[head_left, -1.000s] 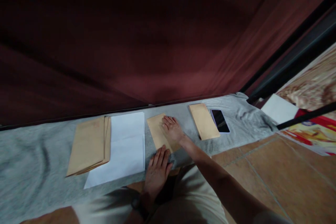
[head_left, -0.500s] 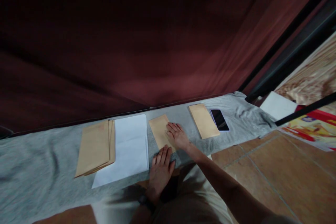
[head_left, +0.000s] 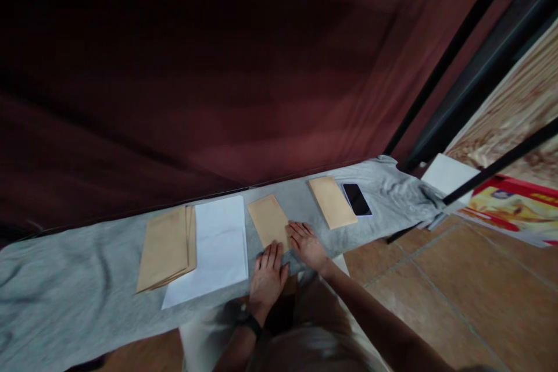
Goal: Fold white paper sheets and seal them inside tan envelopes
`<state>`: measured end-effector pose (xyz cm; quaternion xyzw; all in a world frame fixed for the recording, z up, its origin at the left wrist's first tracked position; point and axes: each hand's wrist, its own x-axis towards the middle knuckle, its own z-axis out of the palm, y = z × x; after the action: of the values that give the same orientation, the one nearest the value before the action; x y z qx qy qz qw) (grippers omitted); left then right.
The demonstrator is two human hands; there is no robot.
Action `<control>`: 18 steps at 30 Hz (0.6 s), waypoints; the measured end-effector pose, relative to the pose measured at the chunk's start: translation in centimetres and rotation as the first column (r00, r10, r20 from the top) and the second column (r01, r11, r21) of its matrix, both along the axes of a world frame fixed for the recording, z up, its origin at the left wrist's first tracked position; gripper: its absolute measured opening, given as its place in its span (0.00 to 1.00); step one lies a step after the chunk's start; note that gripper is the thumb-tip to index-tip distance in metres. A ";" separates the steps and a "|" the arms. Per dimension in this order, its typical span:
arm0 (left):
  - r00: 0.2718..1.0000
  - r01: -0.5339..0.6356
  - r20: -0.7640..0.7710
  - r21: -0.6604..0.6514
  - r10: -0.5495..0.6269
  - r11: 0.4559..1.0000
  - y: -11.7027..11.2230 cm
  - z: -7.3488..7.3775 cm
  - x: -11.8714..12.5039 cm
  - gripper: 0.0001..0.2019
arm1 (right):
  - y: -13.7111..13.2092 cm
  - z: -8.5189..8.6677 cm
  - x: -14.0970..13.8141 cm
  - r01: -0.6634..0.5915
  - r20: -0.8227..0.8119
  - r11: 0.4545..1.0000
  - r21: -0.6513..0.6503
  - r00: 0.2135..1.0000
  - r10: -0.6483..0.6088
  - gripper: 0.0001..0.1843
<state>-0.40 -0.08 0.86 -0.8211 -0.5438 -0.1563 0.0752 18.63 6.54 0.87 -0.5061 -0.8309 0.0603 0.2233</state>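
Note:
A brown paper envelope (head_left: pixel 268 216) lies flat in front of me on the grey cloth. My left hand (head_left: pixel 267 274) rests with outstretched fingers on its near edge, a dark band around the wrist. Along the right edge of the same envelope lies my right hand (head_left: pixel 306 243), fingers extended and flat, touching it. To the left is white paper (head_left: pixel 221 244), partly covered by several brown envelopes (head_left: pixel 164 247) in a loose pile. Another brown envelope or small stack (head_left: pixel 332 203) lies to the right, beside a phone (head_left: pixel 357 200) with a dark screen.
Grey cloth (head_left: pixel 82 285) covers the long narrow surface. A dark red curtain (head_left: pixel 244 99) hangs behind it. At the right are black metal bars (head_left: pixel 440 70), a white flat item (head_left: pixel 451 174), a red and yellow printed box (head_left: pixel 514 209) and the tiled floor (head_left: pixel 462 279).
My right hand has slid from the envelope's middle toward its right, near edge. My left hand stays on the near edge. The camera view has shifted slightly.

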 end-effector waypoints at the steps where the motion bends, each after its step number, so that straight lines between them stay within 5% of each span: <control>1: 1.000 0.001 -0.007 0.003 -0.001 1.000 0.0 -0.1 0.0 0.26 | 0.0 0.0 0.0 0.005 -0.006 1.000 0.004 1.000 -0.005 0.24; 18: 1.000 0.016 0.012 0.017 -0.016 1.000 0.1 -0.4 -0.2 0.26 | 0.0 0.2 -0.3 0.026 -0.010 1.000 0.011 1.000 -0.026 0.24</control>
<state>-0.55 -0.02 0.49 -0.8238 -0.5363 -0.1665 0.0773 18.36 6.58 1.08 -0.5153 -0.8235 0.0553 0.2307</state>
